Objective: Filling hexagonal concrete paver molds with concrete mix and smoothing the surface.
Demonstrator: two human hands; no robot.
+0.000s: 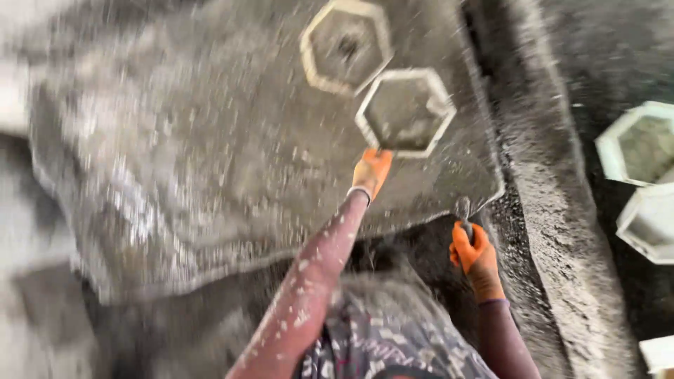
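While blurred — gloved hands: left [372, 172] gripping hexagonal mould [406, 112], right [472, 249] clenching gritty handle [464, 214].

Both hands wear orange gloves. The left hand [371, 172] is stretched far forward, its bare forearm running from about 6 o'clock up toward 12, spattered with pale flecks; its fingers [380, 158] point toward 1 o'clock and press lightly forward, loosely curled rather than clenched. The right hand [475, 254] sits nearer the body at about 4 o'clock, wrist bent, fingers wrapped tight into a fist, its dark-sleeved forearm rising from 5 o'clock.
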